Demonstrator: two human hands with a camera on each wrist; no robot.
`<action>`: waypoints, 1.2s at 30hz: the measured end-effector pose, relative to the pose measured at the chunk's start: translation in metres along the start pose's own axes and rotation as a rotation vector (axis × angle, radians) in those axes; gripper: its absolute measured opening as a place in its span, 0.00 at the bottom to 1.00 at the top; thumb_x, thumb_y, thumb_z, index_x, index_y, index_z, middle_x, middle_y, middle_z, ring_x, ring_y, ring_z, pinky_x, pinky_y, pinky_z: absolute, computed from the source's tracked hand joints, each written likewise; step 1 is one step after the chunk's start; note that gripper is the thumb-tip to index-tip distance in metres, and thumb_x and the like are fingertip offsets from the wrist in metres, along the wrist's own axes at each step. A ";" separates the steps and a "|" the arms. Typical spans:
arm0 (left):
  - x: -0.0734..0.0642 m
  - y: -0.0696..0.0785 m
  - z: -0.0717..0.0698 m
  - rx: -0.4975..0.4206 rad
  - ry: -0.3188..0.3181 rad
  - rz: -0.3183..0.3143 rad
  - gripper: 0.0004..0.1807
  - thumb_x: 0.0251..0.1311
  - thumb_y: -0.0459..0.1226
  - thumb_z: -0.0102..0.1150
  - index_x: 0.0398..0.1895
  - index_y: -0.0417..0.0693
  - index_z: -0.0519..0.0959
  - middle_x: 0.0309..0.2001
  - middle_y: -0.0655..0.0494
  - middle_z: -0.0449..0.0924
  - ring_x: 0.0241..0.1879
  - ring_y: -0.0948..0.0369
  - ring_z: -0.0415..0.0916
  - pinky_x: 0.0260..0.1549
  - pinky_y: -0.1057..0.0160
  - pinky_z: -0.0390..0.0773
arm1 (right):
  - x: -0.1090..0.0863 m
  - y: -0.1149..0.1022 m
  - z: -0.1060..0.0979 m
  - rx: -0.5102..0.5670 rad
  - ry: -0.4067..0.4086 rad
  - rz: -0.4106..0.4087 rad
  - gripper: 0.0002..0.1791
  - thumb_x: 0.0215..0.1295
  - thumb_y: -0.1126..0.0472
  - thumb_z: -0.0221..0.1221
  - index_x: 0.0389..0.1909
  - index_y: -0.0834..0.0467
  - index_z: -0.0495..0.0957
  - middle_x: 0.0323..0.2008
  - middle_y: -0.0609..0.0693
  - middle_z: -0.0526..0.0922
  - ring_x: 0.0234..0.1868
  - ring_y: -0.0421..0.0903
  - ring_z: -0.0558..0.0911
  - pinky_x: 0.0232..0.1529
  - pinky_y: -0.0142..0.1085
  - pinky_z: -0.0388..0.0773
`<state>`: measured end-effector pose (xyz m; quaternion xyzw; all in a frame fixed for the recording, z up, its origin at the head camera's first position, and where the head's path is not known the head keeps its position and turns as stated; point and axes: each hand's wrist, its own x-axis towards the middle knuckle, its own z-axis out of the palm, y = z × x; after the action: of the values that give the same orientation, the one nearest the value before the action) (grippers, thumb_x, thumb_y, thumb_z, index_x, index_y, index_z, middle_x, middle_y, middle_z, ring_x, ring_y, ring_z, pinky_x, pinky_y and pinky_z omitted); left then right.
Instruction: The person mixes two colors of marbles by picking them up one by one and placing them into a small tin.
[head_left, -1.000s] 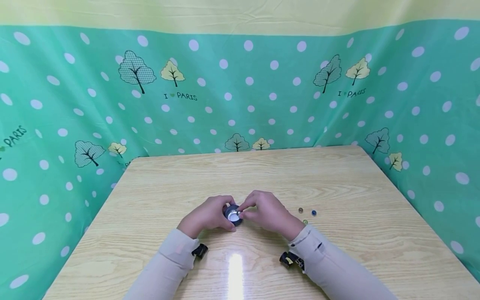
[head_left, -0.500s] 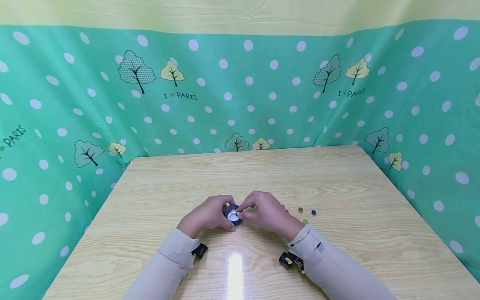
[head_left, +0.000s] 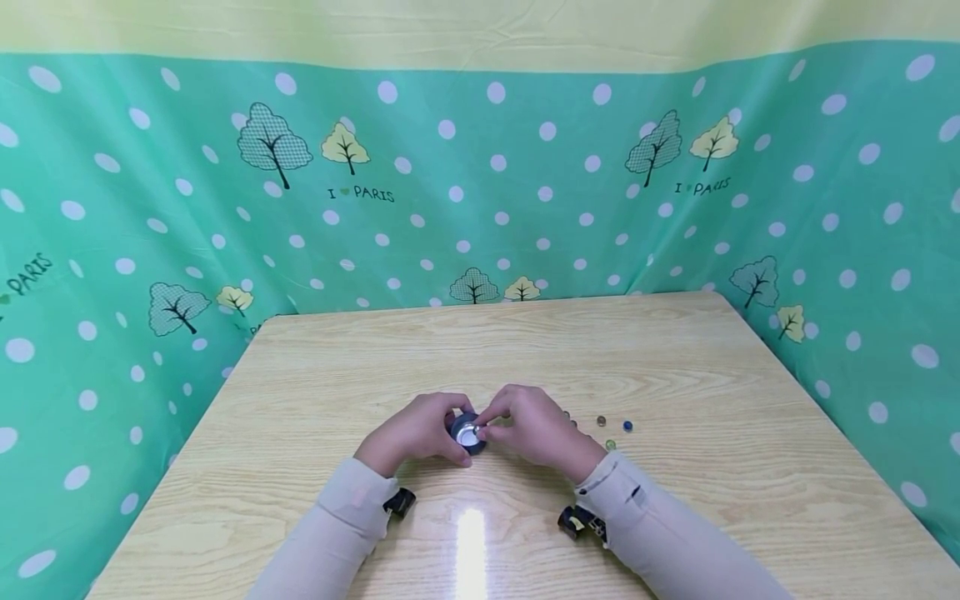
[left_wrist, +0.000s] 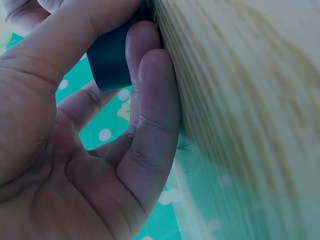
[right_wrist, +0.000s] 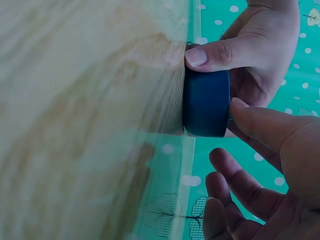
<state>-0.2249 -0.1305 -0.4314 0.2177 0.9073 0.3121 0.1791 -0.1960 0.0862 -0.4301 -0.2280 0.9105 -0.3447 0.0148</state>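
A short, round, dark blue container with a silvery inner ring and whitish middle sits on the table in the head view. My left hand grips it from the left, thumb in front and fingers behind. In the right wrist view its smooth blue side wall shows, base against the table. My right hand has thumb and forefinger pinched together over the right part of its top. A small shiny piece shows between those tips, mostly hidden; its kind cannot be told. The right hand's other fingers are loosely bent, free of the container.
Right of my right hand lie several small glass beads or marbles, among them a brown one, a blue one and a green one. Others are partly hidden by the hand. Behind the wooden table hangs a green dotted curtain.
Both hands stay at the blue container. The right hand has shifted only slightly, and more of the small beads beside it show now.
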 end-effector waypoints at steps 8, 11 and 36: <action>0.000 0.001 0.000 0.005 -0.005 -0.008 0.27 0.38 0.40 0.88 0.43 0.60 0.82 0.33 0.53 0.81 0.32 0.57 0.75 0.35 0.58 0.73 | 0.000 0.001 0.000 -0.015 -0.007 -0.009 0.05 0.63 0.54 0.73 0.39 0.46 0.92 0.38 0.41 0.87 0.44 0.45 0.84 0.44 0.36 0.78; 0.000 0.001 0.000 0.008 -0.005 -0.009 0.27 0.38 0.40 0.88 0.43 0.60 0.82 0.32 0.54 0.81 0.32 0.58 0.75 0.35 0.59 0.74 | 0.001 0.002 0.000 -0.018 -0.008 -0.017 0.05 0.63 0.54 0.73 0.39 0.46 0.92 0.38 0.40 0.86 0.44 0.44 0.84 0.44 0.36 0.79; -0.001 0.002 -0.001 0.008 -0.005 -0.007 0.27 0.38 0.39 0.88 0.43 0.57 0.82 0.33 0.54 0.81 0.33 0.58 0.75 0.37 0.57 0.73 | 0.003 0.003 -0.023 -0.063 0.001 0.053 0.07 0.62 0.54 0.73 0.41 0.46 0.92 0.42 0.41 0.88 0.48 0.47 0.85 0.50 0.44 0.81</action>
<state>-0.2236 -0.1300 -0.4288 0.2161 0.9087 0.3075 0.1817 -0.2046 0.1010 -0.4140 -0.2039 0.9267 -0.3153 0.0161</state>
